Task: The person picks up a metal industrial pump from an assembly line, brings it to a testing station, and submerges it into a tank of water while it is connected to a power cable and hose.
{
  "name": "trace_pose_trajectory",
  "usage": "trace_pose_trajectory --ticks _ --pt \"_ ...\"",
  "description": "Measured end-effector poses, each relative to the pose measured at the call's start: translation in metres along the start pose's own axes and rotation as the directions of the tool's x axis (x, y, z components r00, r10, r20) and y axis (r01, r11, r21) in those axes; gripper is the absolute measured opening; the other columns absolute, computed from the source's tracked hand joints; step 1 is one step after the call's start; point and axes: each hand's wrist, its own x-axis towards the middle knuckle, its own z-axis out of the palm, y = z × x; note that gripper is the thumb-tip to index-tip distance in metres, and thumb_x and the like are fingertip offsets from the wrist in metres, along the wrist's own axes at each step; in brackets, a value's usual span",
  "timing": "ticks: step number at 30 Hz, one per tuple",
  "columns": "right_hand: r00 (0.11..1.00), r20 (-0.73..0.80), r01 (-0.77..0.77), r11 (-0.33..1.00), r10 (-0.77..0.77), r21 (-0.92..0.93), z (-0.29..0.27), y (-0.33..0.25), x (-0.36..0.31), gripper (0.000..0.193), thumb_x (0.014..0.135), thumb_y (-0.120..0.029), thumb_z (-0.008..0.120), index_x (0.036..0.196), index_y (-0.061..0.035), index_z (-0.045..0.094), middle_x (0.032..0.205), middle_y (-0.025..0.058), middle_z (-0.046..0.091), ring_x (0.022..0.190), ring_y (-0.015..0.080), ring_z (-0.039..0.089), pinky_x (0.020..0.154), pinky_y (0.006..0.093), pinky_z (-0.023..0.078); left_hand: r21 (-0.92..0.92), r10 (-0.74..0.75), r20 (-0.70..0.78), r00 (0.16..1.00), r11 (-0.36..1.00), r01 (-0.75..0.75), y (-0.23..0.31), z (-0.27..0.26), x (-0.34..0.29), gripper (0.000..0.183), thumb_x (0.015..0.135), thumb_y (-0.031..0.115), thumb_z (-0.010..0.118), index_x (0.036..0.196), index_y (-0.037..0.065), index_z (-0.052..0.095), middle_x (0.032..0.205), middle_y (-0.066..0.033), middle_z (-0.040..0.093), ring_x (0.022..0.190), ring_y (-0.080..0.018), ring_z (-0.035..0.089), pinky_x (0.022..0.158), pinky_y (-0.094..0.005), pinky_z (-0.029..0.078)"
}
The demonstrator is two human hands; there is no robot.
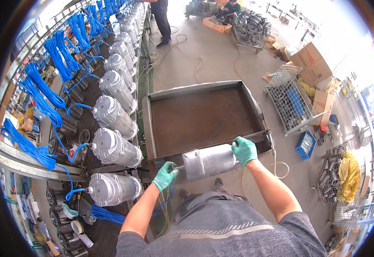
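A silver cylindrical motor (209, 161) lies on its side across the near edge of a rectangular metal tank (149, 128), in front of my body. My left hand (165, 176), in a green glove, closes round the thin shaft at the motor's left end. At the other end, my right hand (244, 150), also in a green glove, grips the motor's rim with bent fingers. The tank has a brown inside; whether that is liquid or a rusty bottom I cannot tell.
On the left a bench carries a row of similar silver motors (115, 147) with coiled blue cables (37, 92). Wire cages (287, 98), cardboard boxes (311, 64) and a blue crate (305, 144) stand at right. A hose (281, 171) hangs by the tank. Two people (161, 19) are farther back.
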Motion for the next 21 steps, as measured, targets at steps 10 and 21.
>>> trace_pose_trajectory --ticks 10,21 --pt "0.999 0.033 -0.004 1.0 0.004 0.011 0.007 -0.002 -0.001 0.019 0.093 -0.028 0.064 0.092 -0.01 0.07 0.089 0.0172 0.073 0.084 0.0386 0.07 0.077 0.0472 0.056 0.538 -0.252 0.117 0.961 0.829 0.152 0.009 -0.028 0.007 0.057 0.086 0.049 0.077 0.11 -0.002 0.067 0.101 -0.0228 0.071 0.092 -0.0332 0.068 0.085 -0.0422 0.053" --pt "0.998 0.058 -0.02 0.995 0.025 -0.096 0.0 0.001 0.002 0.022 0.094 -0.032 0.062 0.092 -0.01 0.068 0.089 0.0187 0.072 0.084 0.0399 0.07 0.076 0.0495 0.056 0.697 0.091 -0.131 0.987 0.716 0.027 0.016 0.004 -0.009 0.039 0.081 0.035 0.083 0.093 0.007 0.059 0.085 -0.0208 0.066 0.086 -0.0469 0.063 0.07 -0.0509 0.049"
